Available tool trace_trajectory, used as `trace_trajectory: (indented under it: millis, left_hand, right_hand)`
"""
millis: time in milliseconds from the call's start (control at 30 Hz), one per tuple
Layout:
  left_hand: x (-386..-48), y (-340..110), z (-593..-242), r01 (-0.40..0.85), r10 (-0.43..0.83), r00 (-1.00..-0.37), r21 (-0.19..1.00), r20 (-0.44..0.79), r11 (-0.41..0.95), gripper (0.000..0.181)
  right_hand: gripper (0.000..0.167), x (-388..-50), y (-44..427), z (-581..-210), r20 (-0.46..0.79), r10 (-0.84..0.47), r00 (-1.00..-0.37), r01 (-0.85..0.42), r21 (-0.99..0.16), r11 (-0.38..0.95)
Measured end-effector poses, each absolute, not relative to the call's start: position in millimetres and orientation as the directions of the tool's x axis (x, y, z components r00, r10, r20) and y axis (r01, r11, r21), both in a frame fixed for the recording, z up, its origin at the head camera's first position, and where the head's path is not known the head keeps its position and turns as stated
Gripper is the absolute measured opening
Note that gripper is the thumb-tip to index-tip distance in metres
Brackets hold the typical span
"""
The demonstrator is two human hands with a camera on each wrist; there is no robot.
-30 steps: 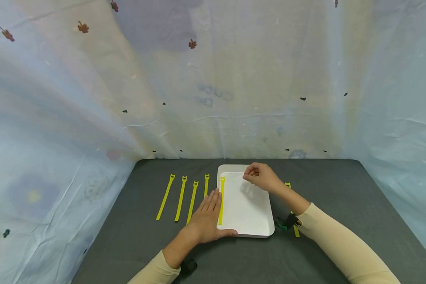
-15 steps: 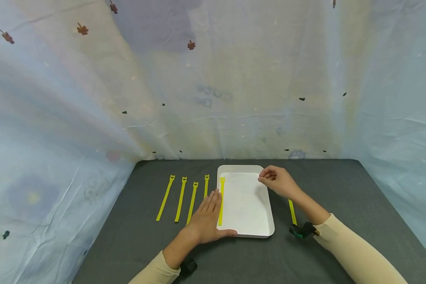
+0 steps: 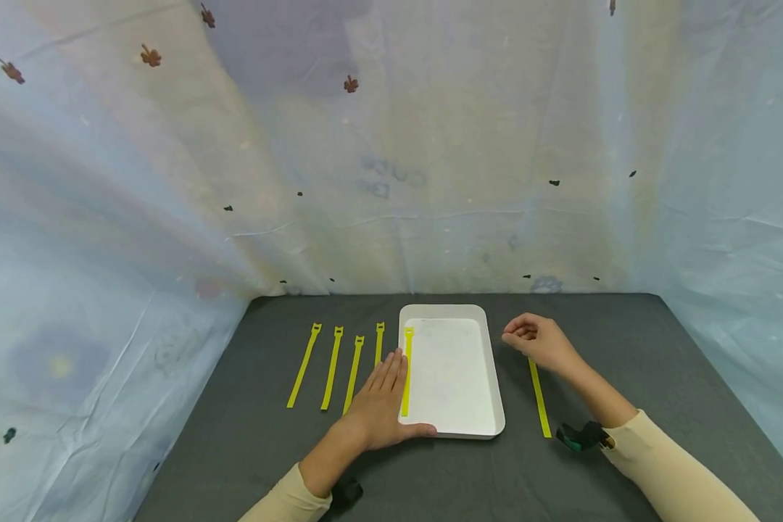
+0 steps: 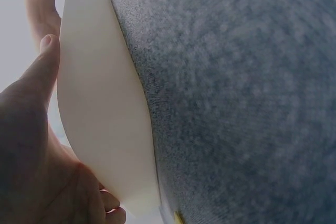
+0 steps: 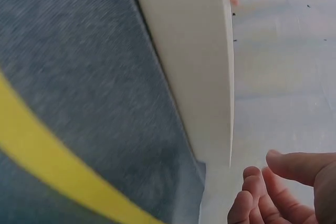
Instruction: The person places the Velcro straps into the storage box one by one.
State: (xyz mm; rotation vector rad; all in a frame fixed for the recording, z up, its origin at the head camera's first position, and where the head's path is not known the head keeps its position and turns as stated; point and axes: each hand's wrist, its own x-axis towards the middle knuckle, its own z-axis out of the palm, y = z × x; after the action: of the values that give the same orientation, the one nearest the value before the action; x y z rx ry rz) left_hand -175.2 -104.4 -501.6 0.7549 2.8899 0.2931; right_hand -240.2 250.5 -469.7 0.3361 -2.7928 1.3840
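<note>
A white rectangular tray [image 3: 449, 377] lies in the middle of the table, with one yellow cable tie [image 3: 408, 362] along its left side. My left hand [image 3: 380, 406] rests on the tray's near left corner, fingers straight along the left rim and thumb along the front edge. To the right of the tray, my right hand [image 3: 543, 344] hovers with loosely bent fingers and nothing between them. Another yellow cable tie [image 3: 540, 406] lies below it, its top end hidden by the hand. In the right wrist view, thumb and fingertips [image 5: 252, 179] stand apart.
Several more yellow cable ties [image 3: 331, 370] with slotted heads lie in a row left of the tray, one partly covered by my left hand. A dark grey cloth [image 3: 626, 348] covers the table. Behind it hangs a pale patterned curtain [image 3: 431, 181].
My right hand has moved from over the tray to the right, past its right rim, above the lone cable tie. The left hand and tray have stayed in place.
</note>
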Motion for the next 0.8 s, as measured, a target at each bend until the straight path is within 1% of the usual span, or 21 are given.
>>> trace_trajectory:
  millis: [200, 400, 567, 800]
  left_hand:
    - [-176, -104, -503, 0.466, 0.493, -0.866, 0.218, -0.085, 0.857, 0.136]
    - [-176, -105, -504, 0.466, 0.492, -0.867, 0.221, -0.078, 0.856, 0.137]
    - [-176, -105, -504, 0.468, 0.493, -0.867, 0.224, -0.070, 0.855, 0.137]
    - [-176, -104, -503, 0.466, 0.492, -0.868, 0.227, -0.074, 0.855, 0.137]
  right_hand:
    - [0.021, -235, 265, -476, 0.110, -0.175, -0.978, -0.197, -0.758, 0.622]
    - [0.020, -232, 279, -484, 0.103, -0.155, -0.983, -0.179, -0.754, 0.632]
    - [0.021, -233, 289, -491, 0.057, -0.124, -0.991, -0.125, -0.748, 0.651]
    - [0.024, -235, 300, -498, -0.007, -0.115, -0.993, -0.073, -0.735, 0.674]
